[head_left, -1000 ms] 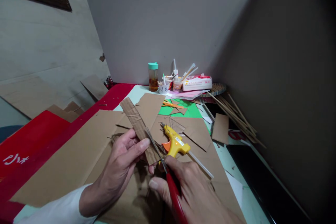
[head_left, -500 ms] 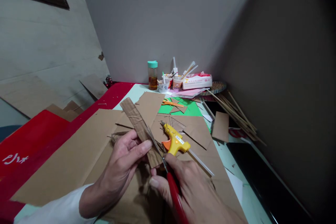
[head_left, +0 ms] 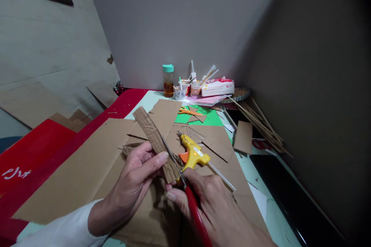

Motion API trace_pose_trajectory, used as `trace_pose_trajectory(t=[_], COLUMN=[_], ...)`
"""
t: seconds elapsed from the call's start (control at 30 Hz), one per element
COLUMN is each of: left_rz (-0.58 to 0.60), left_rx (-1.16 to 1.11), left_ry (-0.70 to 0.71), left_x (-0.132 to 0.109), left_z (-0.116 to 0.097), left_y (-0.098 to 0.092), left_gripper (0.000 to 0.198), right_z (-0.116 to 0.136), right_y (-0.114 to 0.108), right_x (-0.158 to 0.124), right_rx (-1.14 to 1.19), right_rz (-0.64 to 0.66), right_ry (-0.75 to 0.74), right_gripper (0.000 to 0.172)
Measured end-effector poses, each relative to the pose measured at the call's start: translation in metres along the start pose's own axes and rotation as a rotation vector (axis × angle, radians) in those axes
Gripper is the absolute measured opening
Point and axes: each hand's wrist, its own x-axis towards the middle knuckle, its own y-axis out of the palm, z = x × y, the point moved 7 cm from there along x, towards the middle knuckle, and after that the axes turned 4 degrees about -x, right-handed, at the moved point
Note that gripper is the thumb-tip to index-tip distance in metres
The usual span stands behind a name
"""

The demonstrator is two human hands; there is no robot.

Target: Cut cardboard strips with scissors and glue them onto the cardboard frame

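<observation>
The left hand (head_left: 135,177) pinches firmly, its thumb (head_left: 155,164) stretched on top and pointing rightward; a white sleeve (head_left: 63,227) covers the forearm to the wrist. The right hand (head_left: 214,200) curls in a grip, knuckles up, its thumb tip just beside the left fingertips.

The pale worktop (head_left: 275,216), red along its left side, carries broad cardboard sheets (head_left: 75,166) across its middle, with a green sheet (head_left: 213,117) beyond. A teal-capped bottle (head_left: 168,81) and paper cups (head_left: 180,93) stand at the far edge; a glossy black panel (head_left: 290,197) lies on the right.
</observation>
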Motion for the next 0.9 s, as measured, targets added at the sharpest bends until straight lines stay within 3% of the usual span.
trace_pose_trajectory(t=[0.4,0.63,0.9], left_rz=[0.052,0.089,0.016], left_rx=[-0.076,-0.068,-0.024], left_ry=[-0.067,-0.082,0.01], left_x=[0.001,-0.001,0.005], left_z=[0.004,0.002,-0.017], left_y=[0.002,0.003,-0.009], left_gripper=[0.018,0.018,0.016], right_z=[-0.001,-0.004,0.003], right_y=[0.002,0.006,0.002], right_x=[-0.002,-0.004,-0.005], right_rx=[-0.026,-0.035,0.011], right_rz=[-0.08,-0.02,-0.044], right_ry=[-0.139,-0.127,-0.17], right_gripper=[0.029,0.024,0.029])
